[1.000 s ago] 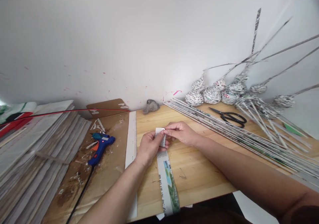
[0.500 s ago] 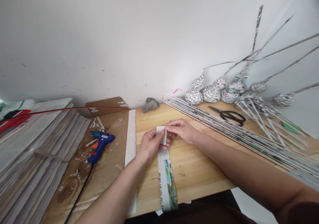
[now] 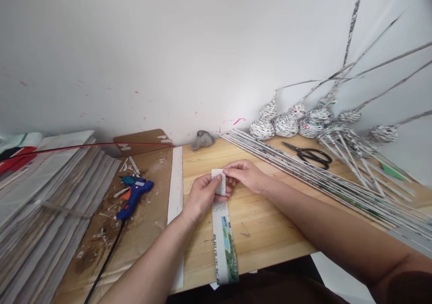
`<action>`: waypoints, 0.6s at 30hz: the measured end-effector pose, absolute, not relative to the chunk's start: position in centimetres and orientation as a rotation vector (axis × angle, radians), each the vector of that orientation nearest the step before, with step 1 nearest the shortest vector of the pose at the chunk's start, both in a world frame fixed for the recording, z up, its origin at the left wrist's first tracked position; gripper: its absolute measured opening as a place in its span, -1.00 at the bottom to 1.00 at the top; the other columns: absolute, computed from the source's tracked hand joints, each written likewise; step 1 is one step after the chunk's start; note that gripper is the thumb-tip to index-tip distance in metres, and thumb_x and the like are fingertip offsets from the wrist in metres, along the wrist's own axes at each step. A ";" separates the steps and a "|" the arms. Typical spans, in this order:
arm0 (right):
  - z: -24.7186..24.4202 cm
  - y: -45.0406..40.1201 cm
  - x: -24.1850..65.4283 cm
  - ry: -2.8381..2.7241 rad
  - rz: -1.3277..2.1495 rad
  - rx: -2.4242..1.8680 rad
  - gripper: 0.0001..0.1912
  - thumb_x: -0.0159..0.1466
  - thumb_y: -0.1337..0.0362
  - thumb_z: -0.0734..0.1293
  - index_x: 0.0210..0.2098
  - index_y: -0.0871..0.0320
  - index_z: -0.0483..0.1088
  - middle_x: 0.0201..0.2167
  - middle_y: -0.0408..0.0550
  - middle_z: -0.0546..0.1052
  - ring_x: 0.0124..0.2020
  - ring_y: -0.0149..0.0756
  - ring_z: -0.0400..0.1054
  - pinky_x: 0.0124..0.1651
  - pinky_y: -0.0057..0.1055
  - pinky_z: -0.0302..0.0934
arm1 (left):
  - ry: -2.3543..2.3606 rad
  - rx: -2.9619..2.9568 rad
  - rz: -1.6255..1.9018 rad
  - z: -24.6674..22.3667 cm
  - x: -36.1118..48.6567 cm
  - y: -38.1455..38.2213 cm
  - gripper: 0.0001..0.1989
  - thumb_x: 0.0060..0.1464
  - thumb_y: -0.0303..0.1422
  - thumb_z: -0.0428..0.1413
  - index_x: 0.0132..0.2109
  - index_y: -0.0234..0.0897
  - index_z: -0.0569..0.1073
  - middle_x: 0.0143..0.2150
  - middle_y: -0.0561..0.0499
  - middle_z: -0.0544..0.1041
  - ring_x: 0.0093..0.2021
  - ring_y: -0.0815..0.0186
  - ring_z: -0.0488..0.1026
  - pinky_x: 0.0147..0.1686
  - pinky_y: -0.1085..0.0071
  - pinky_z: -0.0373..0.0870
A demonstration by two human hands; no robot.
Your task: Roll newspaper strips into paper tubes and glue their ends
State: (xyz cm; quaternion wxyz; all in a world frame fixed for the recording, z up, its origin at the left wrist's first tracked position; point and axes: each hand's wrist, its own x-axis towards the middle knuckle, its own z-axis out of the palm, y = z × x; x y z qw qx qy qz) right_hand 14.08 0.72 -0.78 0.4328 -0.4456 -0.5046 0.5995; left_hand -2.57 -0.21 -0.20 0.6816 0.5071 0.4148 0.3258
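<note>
A long newspaper strip (image 3: pixel 225 245) with a green and blue picture runs down the wooden table and over its front edge. Its upper end is folded over into a small printed flap. My left hand (image 3: pixel 204 194) grips this end, thumb on top and fingers beneath. At the flap's upper right corner, my right hand (image 3: pixel 245 175) pinches the paper between thumb and forefinger. The two hands are close together, and some fingertips are hidden behind the paper.
On the left, a blue glue gun (image 3: pixel 134 198) lies on stained brown paper beside a stack of newspaper strips (image 3: pixel 64 214). Thin paper rolls (image 3: pixel 297 171), black scissors (image 3: pixel 310 154) and woven paper gourds (image 3: pixel 262 128) are on the right. A grey lump (image 3: pixel 203 140) sits near the wall.
The view has shifted slightly, so the scene sits a little further left and up. Both hands keep the same hold on the strip.
</note>
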 end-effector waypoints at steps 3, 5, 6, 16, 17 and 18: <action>-0.8 0.7 14.1 -1.271 1.501 -1.112 -0.74 0.10 0.14 0.37 -0.46 0.26 0.49 -0.63 -0.15 0.42 -0.59 -0.50 0.24 -0.52 -0.54 0.10 | 0.943 1.138 0.730 -0.3 -2.6 -0.2 -0.58 0.02 -0.08 0.11 -0.19 -0.40 0.50 -0.38 -0.16 0.58 -0.40 0.24 0.53 -0.43 0.39 0.47; -0.8 0.7 14.1 -1.266 1.497 -1.116 -0.74 0.10 0.14 0.37 -0.44 0.25 0.50 -0.63 -0.15 0.42 -0.58 -0.50 0.25 -0.52 -0.54 0.10 | 0.942 1.142 0.731 -0.3 -2.6 -0.2 -0.58 0.02 -0.08 0.11 -0.19 -0.39 0.50 -0.38 -0.16 0.58 -0.40 0.25 0.53 -0.44 0.40 0.47; -0.9 0.7 14.1 -1.254 1.490 -1.119 -0.74 0.09 0.14 0.38 -0.43 0.25 0.51 -0.64 -0.16 0.41 -0.58 -0.49 0.25 -0.52 -0.54 0.10 | 0.942 1.145 0.731 -0.3 -2.6 -0.2 -0.58 0.01 -0.08 0.11 -0.19 -0.39 0.50 -0.37 -0.16 0.58 -0.41 0.25 0.53 -0.44 0.40 0.47; -1.0 0.7 13.7 -1.138 1.465 -1.149 -0.72 0.01 0.14 0.44 -0.44 0.27 0.53 -0.65 -0.15 0.40 -0.62 -0.50 0.20 -0.60 -0.54 0.03 | 0.958 1.173 0.713 -0.4 -2.5 -0.2 -0.61 0.00 -0.11 0.13 -0.19 -0.38 0.49 -0.38 -0.14 0.58 -0.38 0.25 0.53 -0.40 0.39 0.47; -1.1 0.7 13.7 -1.139 1.461 -1.148 -0.72 0.01 0.14 0.45 -0.43 0.27 0.53 -0.65 -0.15 0.40 -0.62 -0.50 0.20 -0.60 -0.54 0.03 | 0.958 1.183 0.712 -0.4 -2.5 -0.2 -0.61 0.02 -0.11 0.12 -0.19 -0.38 0.48 -0.37 -0.14 0.58 -0.37 0.25 0.53 -0.40 0.38 0.47; -1.1 0.7 13.7 -1.141 1.456 -1.148 -0.72 0.01 0.14 0.45 -0.43 0.27 0.53 -0.66 -0.15 0.40 -0.63 -0.51 0.19 -0.61 -0.54 0.02 | 0.957 1.193 0.710 -0.4 -2.5 -0.2 -0.62 0.03 -0.11 0.11 -0.19 -0.38 0.48 -0.37 -0.14 0.57 -0.37 0.25 0.53 -0.39 0.38 0.47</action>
